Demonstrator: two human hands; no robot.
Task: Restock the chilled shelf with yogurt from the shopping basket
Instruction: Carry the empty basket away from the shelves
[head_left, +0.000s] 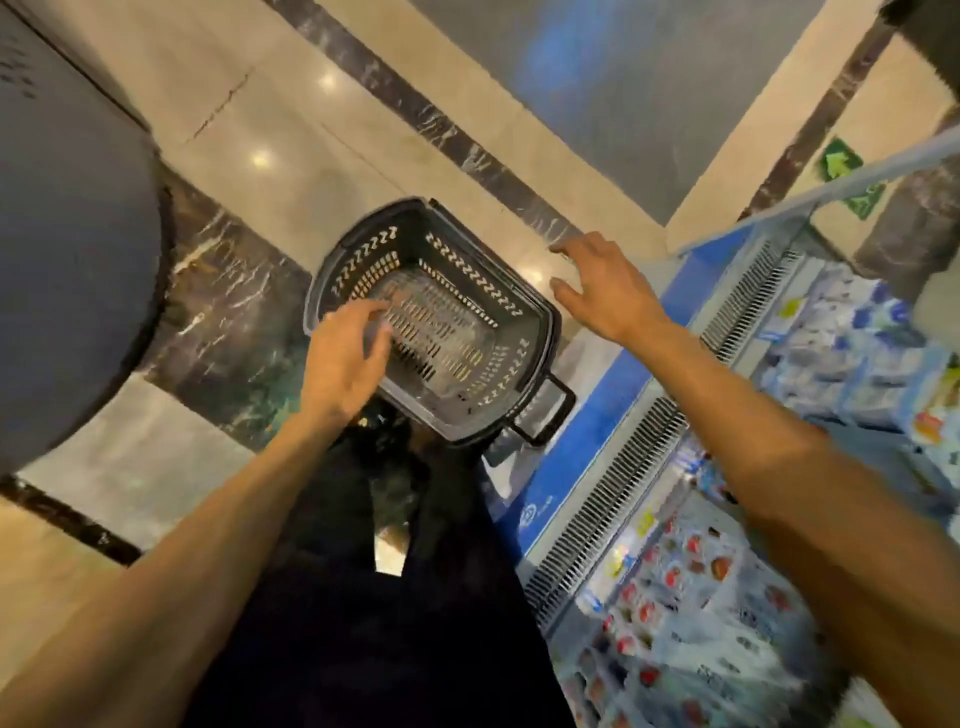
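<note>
Yogurt (670, 579), so far as the blurred packs can be read, lies only in the chilled shelf (576, 436) at the person's right. Red-marked cups fill the nearer compartment and pale blue-and-white packs the farther one. None is in either hand.

The shopping basket (537, 312) stands on the tiled floor (249, 135), just beside the blue front of the cabinet and directly ahead of the person's dark trousers (353, 597). That places it within reach of both arms. Its perforated bottom shows bare from wall to wall, and no item can be made out inside. One black handle (545, 418) is folded outward at the near corner.

The left hand (345, 358) hangs over the basket's near left wall. Its fingers are loosely bent toward the interior and hold nothing; blur hides whether they touch the plastic. The right hand (602, 288) is held beyond the basket's right rim with fingers spread and apart, also carrying nothing.

Judged from the bare basket, the transfer of stock appears complete or nearly so. The hands' position suggests a check of the basket or a reach to lift it.
</note>
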